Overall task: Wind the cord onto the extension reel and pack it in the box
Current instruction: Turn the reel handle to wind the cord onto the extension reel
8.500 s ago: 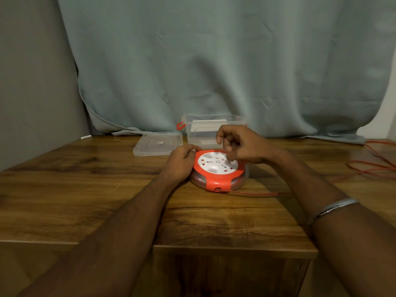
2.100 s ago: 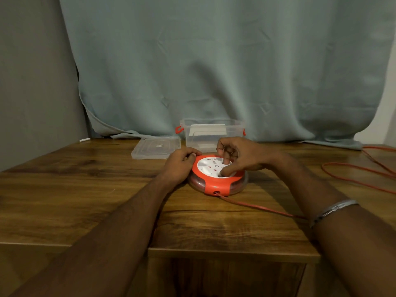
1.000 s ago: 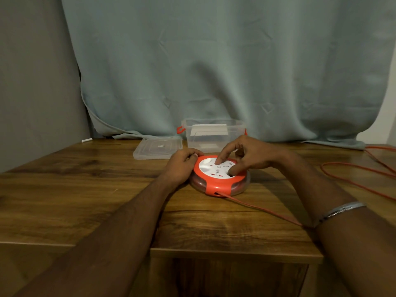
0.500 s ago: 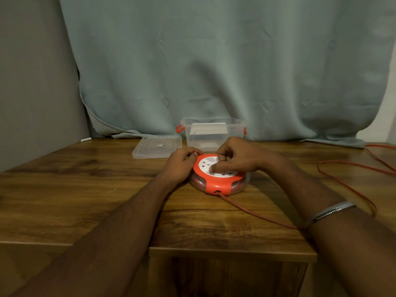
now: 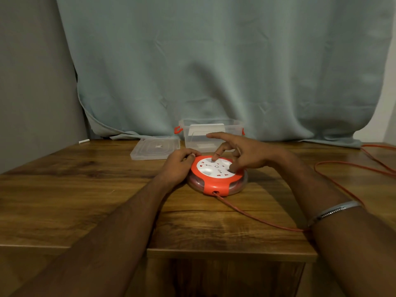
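The round extension reel [image 5: 216,177], orange frame with a white socket face, lies flat on the wooden table [image 5: 85,200]. My left hand [image 5: 179,165] grips its left rim. My right hand [image 5: 242,154] rests above the white face with fingers spread, a middle fingertip and the thumb touching the disc and the index finger lifted. The orange cord [image 5: 257,218] leaves the reel's front opening, runs right under my right forearm and loops over the table's right side [image 5: 351,165]. Behind the reel stands the clear plastic box [image 5: 211,133] with orange latches, open.
The box's clear lid [image 5: 155,146] lies flat to the left of the box. A grey-green curtain [image 5: 214,71] hangs behind the table and drapes onto its back edge. A small white piece [image 5: 84,141] lies at the back left corner.
My right hand has gone from bunched fingers on the white face to spread fingers, turning on the disc. The cord loop on the right has shifted. My left hand has stayed on the rim.
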Demonstrator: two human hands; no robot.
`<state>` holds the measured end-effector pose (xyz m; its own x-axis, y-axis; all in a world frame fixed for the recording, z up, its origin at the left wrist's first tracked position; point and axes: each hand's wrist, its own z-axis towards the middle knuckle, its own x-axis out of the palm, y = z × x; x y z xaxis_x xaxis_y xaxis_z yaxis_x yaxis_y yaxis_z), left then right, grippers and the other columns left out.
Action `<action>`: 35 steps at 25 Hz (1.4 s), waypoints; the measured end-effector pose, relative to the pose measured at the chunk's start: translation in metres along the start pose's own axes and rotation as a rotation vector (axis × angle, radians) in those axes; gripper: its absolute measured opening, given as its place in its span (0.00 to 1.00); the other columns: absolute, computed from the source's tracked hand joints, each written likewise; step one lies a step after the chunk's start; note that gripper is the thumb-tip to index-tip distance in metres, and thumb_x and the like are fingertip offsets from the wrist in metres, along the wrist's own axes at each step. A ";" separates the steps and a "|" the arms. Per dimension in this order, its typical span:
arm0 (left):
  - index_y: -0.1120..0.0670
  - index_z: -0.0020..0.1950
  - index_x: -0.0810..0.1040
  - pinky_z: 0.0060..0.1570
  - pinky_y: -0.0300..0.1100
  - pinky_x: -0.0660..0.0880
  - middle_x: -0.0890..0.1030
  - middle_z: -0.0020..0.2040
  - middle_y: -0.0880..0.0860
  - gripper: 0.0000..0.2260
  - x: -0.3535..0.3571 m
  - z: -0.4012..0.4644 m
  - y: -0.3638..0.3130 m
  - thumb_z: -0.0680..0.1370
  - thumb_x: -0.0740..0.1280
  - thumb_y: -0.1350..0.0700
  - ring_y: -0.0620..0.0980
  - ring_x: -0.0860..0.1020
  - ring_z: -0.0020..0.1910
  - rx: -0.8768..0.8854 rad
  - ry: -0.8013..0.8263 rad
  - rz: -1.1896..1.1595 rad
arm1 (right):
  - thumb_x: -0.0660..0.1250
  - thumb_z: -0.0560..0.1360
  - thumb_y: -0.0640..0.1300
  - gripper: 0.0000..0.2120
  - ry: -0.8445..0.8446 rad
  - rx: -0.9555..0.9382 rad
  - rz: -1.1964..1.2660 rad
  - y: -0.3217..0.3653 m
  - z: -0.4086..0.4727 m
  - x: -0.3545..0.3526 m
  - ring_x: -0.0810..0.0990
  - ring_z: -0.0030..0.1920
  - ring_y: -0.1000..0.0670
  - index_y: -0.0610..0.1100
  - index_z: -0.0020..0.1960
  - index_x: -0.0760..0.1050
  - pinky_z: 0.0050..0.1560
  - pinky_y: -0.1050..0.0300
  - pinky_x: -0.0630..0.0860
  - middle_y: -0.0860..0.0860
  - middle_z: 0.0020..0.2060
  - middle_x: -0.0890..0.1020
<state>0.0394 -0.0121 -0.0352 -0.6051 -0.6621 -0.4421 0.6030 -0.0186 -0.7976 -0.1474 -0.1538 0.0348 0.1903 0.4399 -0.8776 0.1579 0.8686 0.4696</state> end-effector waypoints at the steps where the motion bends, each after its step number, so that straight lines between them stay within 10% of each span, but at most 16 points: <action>1: 0.54 0.65 0.80 0.59 0.47 0.80 0.82 0.61 0.54 0.14 0.000 0.000 0.000 0.84 0.57 0.57 0.50 0.80 0.58 0.000 0.003 0.001 | 0.71 0.71 0.26 0.51 0.021 -0.007 0.015 -0.002 0.000 0.000 0.80 0.39 0.71 0.57 0.83 0.53 0.38 0.71 0.76 0.50 0.61 0.84; 8: 0.54 0.64 0.80 0.54 0.42 0.80 0.82 0.60 0.54 0.14 -0.001 0.000 0.001 0.84 0.57 0.57 0.49 0.81 0.56 0.002 -0.003 0.001 | 0.81 0.68 0.37 0.42 -0.068 0.013 0.039 -0.006 0.003 0.001 0.79 0.65 0.52 0.59 0.74 0.65 0.68 0.49 0.77 0.51 0.53 0.87; 15: 0.55 0.63 0.81 0.60 0.49 0.79 0.83 0.60 0.54 0.14 -0.001 0.000 0.000 0.84 0.58 0.58 0.51 0.80 0.58 0.018 -0.008 0.006 | 0.82 0.68 0.49 0.13 -0.091 0.033 -0.076 0.006 0.005 0.011 0.80 0.41 0.51 0.47 0.45 0.80 0.45 0.47 0.79 0.50 0.40 0.83; 21: 0.56 0.63 0.81 0.59 0.48 0.80 0.83 0.59 0.55 0.14 -0.001 -0.001 0.000 0.84 0.58 0.58 0.52 0.81 0.57 0.032 0.001 0.002 | 0.79 0.70 0.59 0.25 -0.170 0.019 -0.139 0.012 0.011 0.022 0.70 0.28 0.55 0.46 0.27 0.70 0.33 0.54 0.66 0.53 0.24 0.71; 25: 0.56 0.63 0.81 0.55 0.44 0.80 0.83 0.58 0.56 0.14 -0.001 -0.001 0.000 0.84 0.58 0.58 0.51 0.81 0.56 0.034 0.003 -0.011 | 0.78 0.72 0.42 0.09 -0.216 -0.068 -0.068 0.014 0.009 0.018 0.75 0.29 0.56 0.46 0.38 0.79 0.35 0.56 0.73 0.47 0.32 0.83; 28: 0.56 0.64 0.80 0.58 0.48 0.80 0.83 0.59 0.55 0.14 0.000 -0.002 0.000 0.84 0.58 0.57 0.52 0.81 0.57 0.019 0.001 0.000 | 0.73 0.66 0.27 0.23 -0.171 -0.060 0.033 0.006 0.002 0.006 0.76 0.28 0.61 0.48 0.54 0.76 0.32 0.65 0.73 0.50 0.49 0.88; 35: 0.55 0.64 0.80 0.60 0.50 0.79 0.82 0.60 0.54 0.14 -0.001 -0.002 -0.003 0.85 0.57 0.57 0.51 0.80 0.58 0.007 -0.001 0.010 | 0.74 0.69 0.29 0.33 0.006 -0.004 0.121 -0.008 0.006 0.001 0.75 0.31 0.56 0.52 0.66 0.67 0.37 0.53 0.73 0.54 0.61 0.86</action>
<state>0.0372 -0.0099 -0.0335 -0.5983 -0.6631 -0.4498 0.6129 -0.0172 -0.7899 -0.1429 -0.1617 0.0307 0.2018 0.5432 -0.8150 0.1304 0.8098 0.5720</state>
